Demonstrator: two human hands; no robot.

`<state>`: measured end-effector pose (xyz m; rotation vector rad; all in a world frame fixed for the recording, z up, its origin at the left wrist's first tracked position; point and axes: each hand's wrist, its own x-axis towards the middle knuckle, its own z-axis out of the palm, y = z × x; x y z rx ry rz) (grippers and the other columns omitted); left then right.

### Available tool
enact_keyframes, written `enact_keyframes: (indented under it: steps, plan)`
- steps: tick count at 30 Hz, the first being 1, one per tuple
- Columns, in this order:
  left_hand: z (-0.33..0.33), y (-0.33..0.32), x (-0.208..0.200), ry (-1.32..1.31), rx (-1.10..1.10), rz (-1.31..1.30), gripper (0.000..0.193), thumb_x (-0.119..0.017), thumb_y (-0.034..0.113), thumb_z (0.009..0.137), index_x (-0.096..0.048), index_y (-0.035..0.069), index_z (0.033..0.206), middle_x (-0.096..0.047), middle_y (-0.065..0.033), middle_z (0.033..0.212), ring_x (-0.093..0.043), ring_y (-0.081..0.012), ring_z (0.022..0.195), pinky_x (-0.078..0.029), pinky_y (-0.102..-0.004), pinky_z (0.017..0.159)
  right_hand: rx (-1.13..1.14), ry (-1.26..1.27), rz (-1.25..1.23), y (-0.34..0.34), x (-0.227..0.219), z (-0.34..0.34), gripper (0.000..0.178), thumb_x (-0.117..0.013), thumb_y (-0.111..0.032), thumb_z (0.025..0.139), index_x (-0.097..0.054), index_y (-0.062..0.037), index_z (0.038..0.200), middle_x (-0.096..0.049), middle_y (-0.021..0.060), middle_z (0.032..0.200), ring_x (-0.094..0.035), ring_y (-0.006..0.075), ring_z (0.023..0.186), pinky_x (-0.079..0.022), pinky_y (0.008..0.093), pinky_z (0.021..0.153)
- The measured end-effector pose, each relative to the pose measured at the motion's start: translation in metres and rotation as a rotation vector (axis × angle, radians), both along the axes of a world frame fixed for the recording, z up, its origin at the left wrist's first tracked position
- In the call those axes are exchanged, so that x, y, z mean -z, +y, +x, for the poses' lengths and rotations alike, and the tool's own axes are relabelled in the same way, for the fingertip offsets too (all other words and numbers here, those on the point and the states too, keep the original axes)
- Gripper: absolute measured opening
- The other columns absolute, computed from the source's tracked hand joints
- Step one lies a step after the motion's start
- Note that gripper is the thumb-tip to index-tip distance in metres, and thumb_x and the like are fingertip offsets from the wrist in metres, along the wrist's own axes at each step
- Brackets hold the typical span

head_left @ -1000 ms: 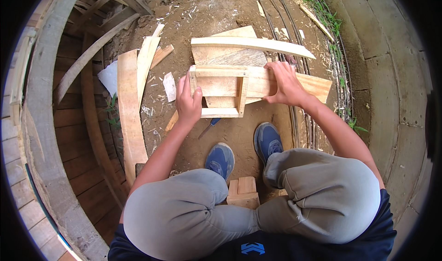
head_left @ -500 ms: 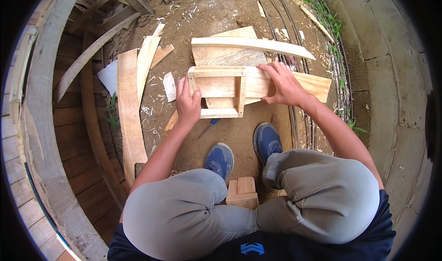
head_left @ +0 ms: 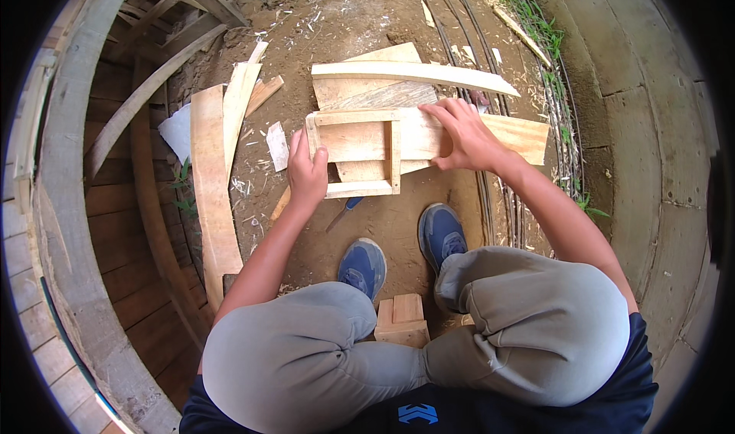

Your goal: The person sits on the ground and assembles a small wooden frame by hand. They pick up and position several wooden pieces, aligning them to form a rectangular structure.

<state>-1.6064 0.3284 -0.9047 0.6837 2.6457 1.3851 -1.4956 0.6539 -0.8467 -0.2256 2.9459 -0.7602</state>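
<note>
A small rectangular wooden frame [head_left: 360, 116] made of pale strips is held in front of me, with a crossbar near its right end. My left hand [head_left: 308, 175] is closed round its left side, the thumb on the near face. A wide flat board [head_left: 517, 137] shows through the frame's opening and runs out to the right. My right hand [head_left: 468, 137] grips this board across its width, fingers over the far edge and thumb at the near edge. Whether the board is fastened to the frame I cannot tell. Below the frame, a blue-handled tool [head_left: 353, 202] with a narrow blade lies on the dirt.
Beyond the frame, a long pale strip [head_left: 413, 72] lies over other planks [head_left: 367, 53]. Tall boards [head_left: 214, 181] lie at the left beside a timber-lined pit [head_left: 122, 235]. Dark rods [head_left: 490, 204] run along the right. A wooden block [head_left: 402, 331] sits between my legs.
</note>
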Motion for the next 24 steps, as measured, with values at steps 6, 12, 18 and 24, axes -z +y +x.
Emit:
enact_keyframes:
  steps: [6, 12, 18, 24]
  plan:
    - [0.0005, -0.0015, -0.0018, 0.011, 0.009, 0.016, 0.050, -0.051, 0.015, 0.093, -0.049, -0.008, 0.137, -0.053, -0.0244, 0.134, -0.055, -0.0390, 0.121, -0.042, -0.0412, 0.104, -0.004, 0.008, 0.012, 0.0011, -0.0017, 0.0002, 0.099, -0.088, -0.023, 0.060, -0.043, -0.0126, 0.147, -0.048, 0.0148, 0.131, -0.046, 0.0349, 0.117, -0.039, 0.0458, 0.101]
    - [0.0020, -0.0007, -0.0009, 0.001, -0.002, 0.020, 0.050, -0.052, 0.015, 0.093, -0.049, -0.009, 0.137, -0.053, -0.0243, 0.135, -0.054, -0.0388, 0.123, -0.041, -0.0408, 0.106, -0.005, 0.021, 0.029, 0.0010, -0.0033, 0.0020, 0.100, -0.089, -0.022, 0.060, -0.042, -0.0128, 0.148, -0.047, 0.0146, 0.131, -0.046, 0.0345, 0.117, -0.039, 0.0453, 0.100]
    - [0.0036, -0.0006, -0.0054, 0.007, 0.012, 0.019, 0.050, -0.051, 0.015, 0.094, -0.049, -0.009, 0.137, -0.054, -0.0237, 0.132, -0.055, -0.0389, 0.120, -0.042, -0.0414, 0.104, -0.011, 0.004, 0.027, -0.0004, -0.0034, 0.0028, 0.100, -0.089, -0.022, 0.060, -0.042, -0.0130, 0.148, -0.047, 0.0144, 0.132, -0.046, 0.0347, 0.118, -0.039, 0.0454, 0.102]
    - [0.0052, -0.0012, -0.0048, -0.013, 0.002, 0.009, 0.049, -0.050, 0.016, 0.094, -0.049, -0.008, 0.137, -0.055, -0.0230, 0.130, -0.056, -0.0379, 0.119, -0.043, -0.0413, 0.103, -0.010, -0.024, 0.028, -0.0008, -0.0044, 0.0031, 0.101, -0.089, -0.022, 0.060, -0.041, -0.0129, 0.148, -0.047, 0.0146, 0.131, -0.045, 0.0350, 0.117, -0.039, 0.0457, 0.102]
